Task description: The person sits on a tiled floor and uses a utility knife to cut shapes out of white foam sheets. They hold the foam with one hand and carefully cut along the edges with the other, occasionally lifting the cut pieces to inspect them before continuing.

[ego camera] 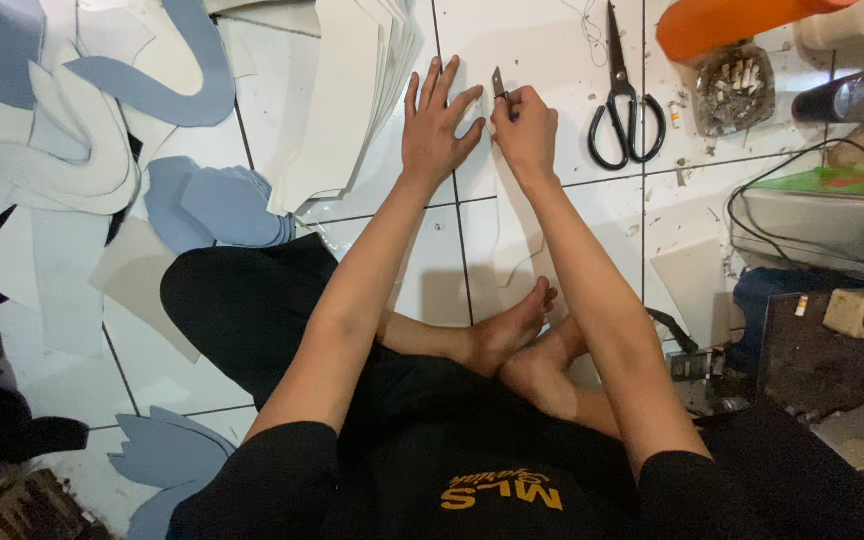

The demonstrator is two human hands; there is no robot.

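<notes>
**Blade held to a white sheet on the tiled floor**

Just above the centre of the frame, the left hand (439,120) lies flat with its fingers spread, pressing down on a white sheet piece (512,235) that rests on the white tiled floor (542,50). Touching it on the right, the right hand (526,128) is closed around a small cutter blade (500,85), whose dark metal tip sticks up past the fingertips and points toward the top of the frame.

The sheet piece is thin, pale and nearly the colour of the tiles. It runs as a long strip from under the hands down toward the person's crossed bare feet (522,340) in the middle of the frame, and a faint curved edge shows along its lower part.

Black-handled scissors (624,100) lie closed near the right hand, upper right of centre. A fanned stack of white sheets (347,90) sits just left of the left hand. Blue cut shapes (217,205) and white cut shapes (72,150) are strewn across the upper left.
</notes>
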